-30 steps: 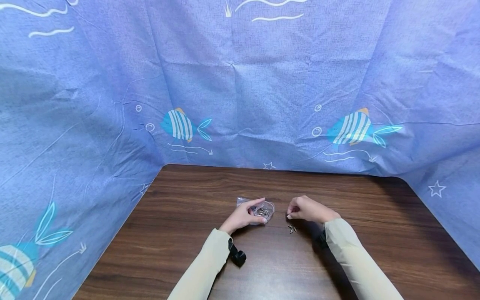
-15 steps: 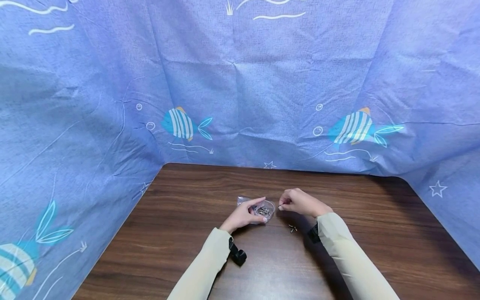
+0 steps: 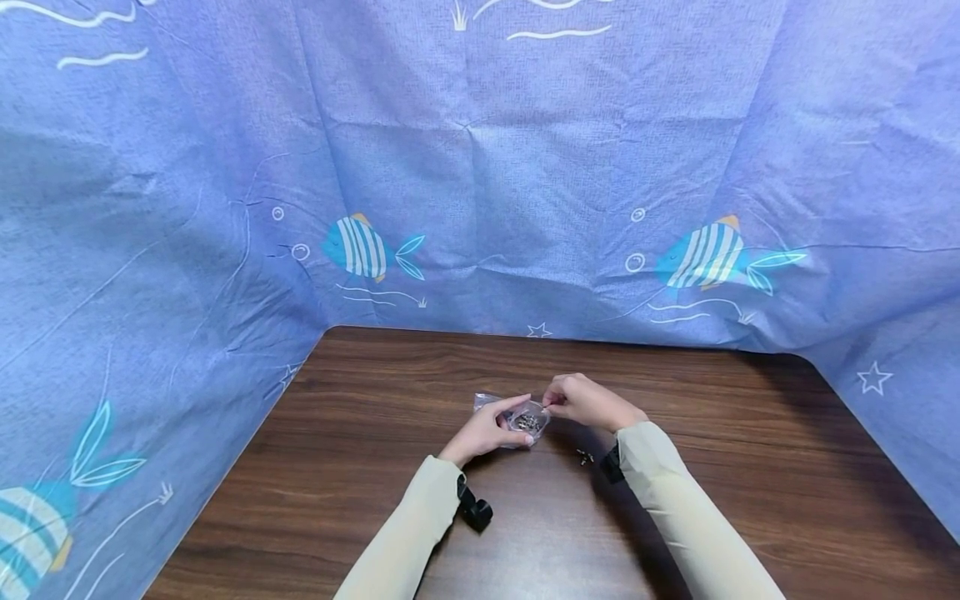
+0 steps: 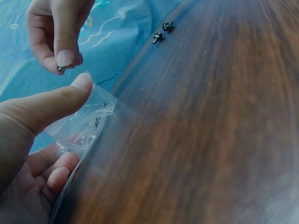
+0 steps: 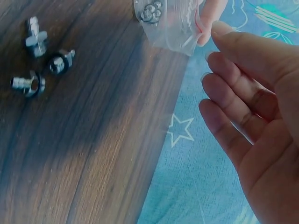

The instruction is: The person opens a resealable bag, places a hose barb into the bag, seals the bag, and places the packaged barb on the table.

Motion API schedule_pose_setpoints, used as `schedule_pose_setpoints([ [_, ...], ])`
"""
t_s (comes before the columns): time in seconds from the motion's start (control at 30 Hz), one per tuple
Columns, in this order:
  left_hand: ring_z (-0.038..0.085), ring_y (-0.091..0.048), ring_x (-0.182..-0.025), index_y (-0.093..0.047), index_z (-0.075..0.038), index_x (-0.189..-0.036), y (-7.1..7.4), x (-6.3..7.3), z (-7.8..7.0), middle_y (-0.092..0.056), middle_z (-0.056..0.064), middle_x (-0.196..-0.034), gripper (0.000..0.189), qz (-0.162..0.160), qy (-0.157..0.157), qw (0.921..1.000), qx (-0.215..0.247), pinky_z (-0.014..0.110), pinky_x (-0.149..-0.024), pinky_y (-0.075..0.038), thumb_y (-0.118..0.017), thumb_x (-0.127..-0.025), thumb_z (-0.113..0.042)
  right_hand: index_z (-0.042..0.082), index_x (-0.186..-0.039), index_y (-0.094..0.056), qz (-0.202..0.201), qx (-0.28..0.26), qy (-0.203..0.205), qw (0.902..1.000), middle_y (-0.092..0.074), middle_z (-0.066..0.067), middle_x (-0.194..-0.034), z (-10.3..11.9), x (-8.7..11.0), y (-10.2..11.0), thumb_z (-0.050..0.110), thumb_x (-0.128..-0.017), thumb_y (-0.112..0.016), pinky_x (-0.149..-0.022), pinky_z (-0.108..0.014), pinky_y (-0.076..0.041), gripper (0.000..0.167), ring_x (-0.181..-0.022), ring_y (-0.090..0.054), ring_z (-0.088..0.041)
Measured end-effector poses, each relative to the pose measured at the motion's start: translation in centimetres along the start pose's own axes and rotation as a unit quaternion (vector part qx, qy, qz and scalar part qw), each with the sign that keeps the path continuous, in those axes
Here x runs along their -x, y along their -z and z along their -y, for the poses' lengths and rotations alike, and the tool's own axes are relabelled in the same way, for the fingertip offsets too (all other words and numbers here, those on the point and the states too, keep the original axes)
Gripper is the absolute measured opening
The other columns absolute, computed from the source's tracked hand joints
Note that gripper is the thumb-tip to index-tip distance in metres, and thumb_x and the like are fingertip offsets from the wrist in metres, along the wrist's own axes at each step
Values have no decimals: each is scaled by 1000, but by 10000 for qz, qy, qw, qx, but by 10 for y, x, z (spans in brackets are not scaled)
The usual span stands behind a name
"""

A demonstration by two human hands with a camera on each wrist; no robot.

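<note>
My left hand (image 3: 491, 430) grips a small clear plastic bag (image 3: 527, 420) of little metal screws and holds its mouth apart between thumb and fingers (image 4: 42, 109). The bag (image 4: 86, 122) rests on the wooden table (image 3: 420, 392). My right hand (image 3: 581, 400) is just right of the bag's mouth and pinches one small screw (image 4: 60, 68) between thumb and forefinger, right above the opening. In the right wrist view the bag (image 5: 168, 21) sits at the top with screws inside. Three loose screws (image 5: 37, 60) lie on the table behind my right hand (image 5: 247, 116).
The loose screws (image 3: 584, 456) lie near my right wrist. A black wrist strap (image 3: 476, 509) hangs at my left sleeve. Blue fish-print cloth (image 3: 480, 167) walls the table at the back and on both sides.
My right hand has moved left from the loose screws to the bag's mouth, carrying one screw. The left hand and the bag have stayed put.
</note>
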State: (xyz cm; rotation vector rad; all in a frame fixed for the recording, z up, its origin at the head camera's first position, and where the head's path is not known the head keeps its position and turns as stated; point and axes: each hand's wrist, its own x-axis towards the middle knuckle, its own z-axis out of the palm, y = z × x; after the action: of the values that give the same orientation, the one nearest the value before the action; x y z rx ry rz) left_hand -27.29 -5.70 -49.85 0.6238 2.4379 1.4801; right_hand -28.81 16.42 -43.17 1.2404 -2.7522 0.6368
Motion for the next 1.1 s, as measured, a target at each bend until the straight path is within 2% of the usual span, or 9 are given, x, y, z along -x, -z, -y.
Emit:
schedule_pose_setpoints([
  [0.13,8,-43,-59,-50,-20,-142,0,0,0,-54,2,-81,70,12,22,10000,-69,21,-52,-38,-80,-79,-24,2,-84,-71,-68,78,62,9999,-66,-2,-82,3,-2,-3,4,-81,-73,-70,-25,-53,4,-75,-61,-10],
  [0.33,7,-43,-58,-50,-21,-141,0,-2,0,-52,-1,-78,70,28,38,9999,-109,19,-51,-37,-80,-79,-26,4,-84,-72,-118,168,49,9998,-66,-1,-81,4,-4,-4,2,-80,-73,-69,-24,-52,4,-74,-61,-11],
  [0.63,9,-44,-59,-51,-19,-141,0,-2,-1,-59,6,-88,69,-10,-47,10000,-46,21,-50,-37,-80,-79,-22,3,-86,-73,-131,121,-46,9998,-67,-3,-83,4,-4,-1,2,-81,-72,-71,-25,-53,5,-77,-63,-14],
  [0.87,10,-44,-59,-50,-17,-141,0,-1,-2,-55,4,-81,70,15,-8,10000,-43,21,-50,-37,-81,-78,-21,4,-85,-73,-24,-10,-82,10000,-68,-1,-82,1,2,1,6,-82,-73,-70,-24,-53,4,-76,-62,-11],
  [1.1,7,-46,-59,-49,-18,-142,1,0,-2,-62,9,-98,71,53,-41,10000,-37,20,-52,-39,-80,-79,-23,7,-84,-72,324,-365,-363,9981,-68,3,-80,-3,12,5,11,-82,-74,-68,-22,-50,6,-73,-58,-4],
])
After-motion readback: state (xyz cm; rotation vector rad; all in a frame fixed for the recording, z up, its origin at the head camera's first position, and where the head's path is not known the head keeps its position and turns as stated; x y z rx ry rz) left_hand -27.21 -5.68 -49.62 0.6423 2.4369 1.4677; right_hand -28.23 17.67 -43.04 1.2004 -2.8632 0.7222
